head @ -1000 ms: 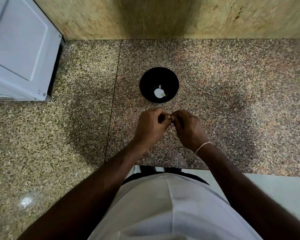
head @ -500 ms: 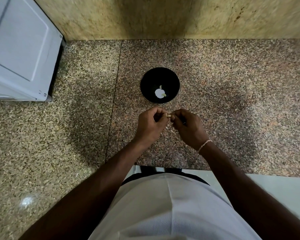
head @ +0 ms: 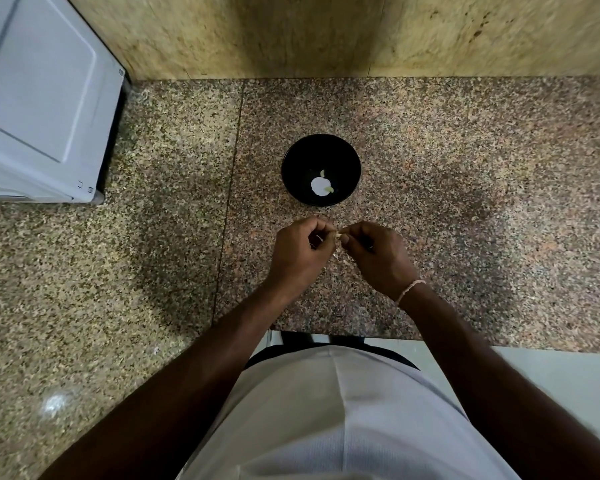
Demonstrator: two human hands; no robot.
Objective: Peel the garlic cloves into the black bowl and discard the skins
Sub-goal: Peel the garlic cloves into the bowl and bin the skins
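A black bowl [head: 321, 147] stands on the speckled granite counter [head: 465, 188], with pale peeled garlic [head: 320, 184] at its bottom. Just in front of the bowl, my left hand [head: 300, 252] and my right hand [head: 378, 256] meet fingertip to fingertip. Both pinch a small garlic clove [head: 338, 236] between them, most of it hidden by the fingers. Thin bits of skin [head: 336, 252] hang below the clove between the hands.
A white appliance [head: 42, 98] stands at the back left of the counter. A yellowish stone wall [head: 326, 32] closes the back. The counter's front edge [head: 499, 344] runs right before my body, with light floor below it.
Both hands stay together over the same spot, working the clove. Their fingers have shifted slightly and the clove shows a little more between them.
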